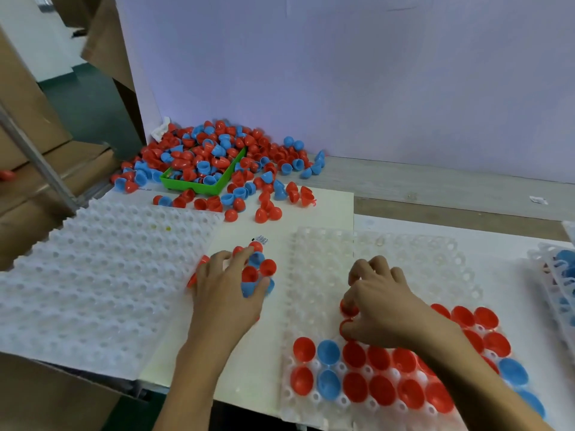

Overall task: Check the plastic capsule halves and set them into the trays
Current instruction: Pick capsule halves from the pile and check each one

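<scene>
Nearest the camera, clear tray [314, 244] on the white board: two front rows of pockets filled, mostly red halves [381, 390] with two blue halves [329, 384] in the second column; more red and blue farther right, partly hidden by the forearm, so no full count. Right hand [378, 301] over the third row, fingers curled, pinching a red half [349, 308] at a pocket; a second red rim shows beneath the thumb. Left hand [228, 286] on the board, fingers spread and cupped round a small cluster [259, 269] of about seven halves. White dimpled tray [102, 275] left, unfilled. Right edge: stacked trays [557, 275], cut off. Far back, green bin [202, 188] buried in a heap [217, 150] of red and blue halves, too many to count.
</scene>
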